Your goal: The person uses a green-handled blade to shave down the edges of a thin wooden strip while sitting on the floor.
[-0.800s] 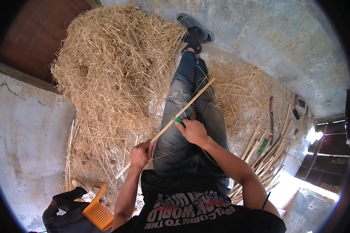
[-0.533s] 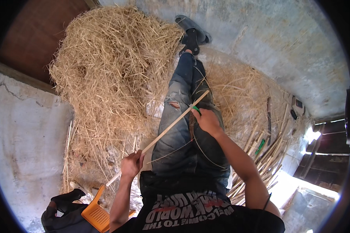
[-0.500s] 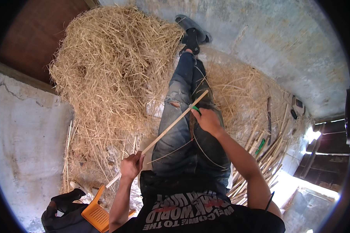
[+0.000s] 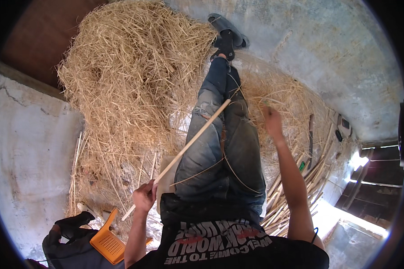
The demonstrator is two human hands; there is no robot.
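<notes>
A long pale bamboo strip [image 4: 191, 145] slants across my jeans, its far end resting over the thighs near the knees. My left hand [image 4: 144, 196] is closed round it near its lower end, and a short tail sticks out below the fist. Off to the right of my legs, my right hand [image 4: 272, 120] is raised, apart from the strip and smeared by motion. It is closed on a small green-handled tool [image 4: 265, 102], which shows only as a blurred green spot. Thin curled shavings [image 4: 242, 175] lie on my jeans.
A big straw heap [image 4: 130, 58] fills the far left. Several bamboo strips [image 4: 296, 193] lie to my right, with a green object [image 4: 302, 166] on them. An orange perforated plastic piece [image 4: 108, 244] and dark cloth [image 4: 69, 246] are at lower left. Concrete walls [image 4: 327, 58] close in.
My right hand has moved off the strip, outward to the right and slightly away, with the green-handled tool. My left hand, still gripping the strip, has shifted a little left and nearer.
</notes>
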